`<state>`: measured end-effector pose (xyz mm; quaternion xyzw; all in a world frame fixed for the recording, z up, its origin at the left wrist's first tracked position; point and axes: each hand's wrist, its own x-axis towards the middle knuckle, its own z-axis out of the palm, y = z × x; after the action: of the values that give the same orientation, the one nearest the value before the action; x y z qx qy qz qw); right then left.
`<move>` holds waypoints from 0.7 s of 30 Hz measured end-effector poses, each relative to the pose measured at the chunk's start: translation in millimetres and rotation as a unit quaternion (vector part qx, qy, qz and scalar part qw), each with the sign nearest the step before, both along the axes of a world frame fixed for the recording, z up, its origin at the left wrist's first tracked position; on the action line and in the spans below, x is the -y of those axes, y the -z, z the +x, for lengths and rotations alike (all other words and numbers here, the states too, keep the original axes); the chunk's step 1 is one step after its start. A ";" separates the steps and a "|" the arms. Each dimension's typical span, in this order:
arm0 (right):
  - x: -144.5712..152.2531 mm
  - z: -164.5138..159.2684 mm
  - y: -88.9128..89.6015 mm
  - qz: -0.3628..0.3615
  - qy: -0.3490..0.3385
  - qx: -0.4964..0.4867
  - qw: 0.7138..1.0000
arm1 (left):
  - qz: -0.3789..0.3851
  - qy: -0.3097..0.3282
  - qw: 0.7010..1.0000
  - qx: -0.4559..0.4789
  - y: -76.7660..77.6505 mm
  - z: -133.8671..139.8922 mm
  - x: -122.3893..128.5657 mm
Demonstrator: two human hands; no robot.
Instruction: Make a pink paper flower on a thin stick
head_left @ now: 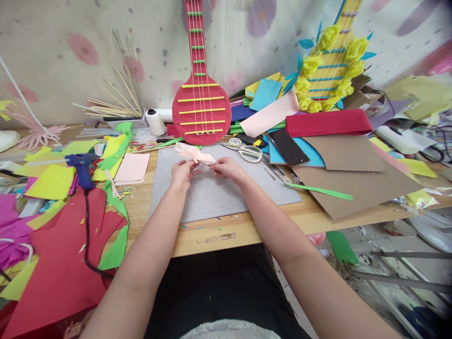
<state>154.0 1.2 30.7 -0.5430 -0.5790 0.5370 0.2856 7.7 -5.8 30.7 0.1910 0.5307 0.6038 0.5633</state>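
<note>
A folded piece of pale pink crepe paper [192, 151] is held just above the grey cutting mat [226, 195]. My left hand [183, 173] pinches its lower edge, fingers closed. From the other side my right hand [229, 169] closes its fingertips at the paper's right end. Something thin and dark seems to run between the two hands, too small to name. Scissors [250, 153] with pale handles lie on the mat beyond my right hand. A stack of pale pink paper squares [132, 167] rests on the table to the left.
A red paper lute [202, 110] stands upright behind the mat. At the left, a blue glue gun [83, 170] lies among paper scraps, its cord hanging over red paper [67, 254]. On the right are a phone [287, 147], cardboard sheets [356, 183] and a green strip [319, 190].
</note>
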 end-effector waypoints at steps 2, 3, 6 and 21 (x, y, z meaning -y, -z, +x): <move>0.3 0.5 -0.4 -0.012 -0.007 -0.006 1.000 | -0.006 -0.016 1.000 -0.004 0.9 0.4 -0.3; 0.6 0.7 -0.6 -0.012 -0.011 -0.005 1.000 | -0.009 -0.022 1.000 -0.009 1.3 0.7 -0.5; 1.6 1.1 -1.6 0.014 -0.016 -0.002 1.000 | -0.022 -0.042 0.998 -0.034 2.8 1.0 -1.4; -3.4 3.8 5.0 0.071 -0.005 0.011 0.997 | -0.016 -0.033 0.982 -0.184 1.4 -5.2 -1.6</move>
<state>157.7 4.6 25.7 -0.5239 -0.6217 0.4900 0.3146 2.6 -4.3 29.2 0.2724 0.6409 0.5679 0.4389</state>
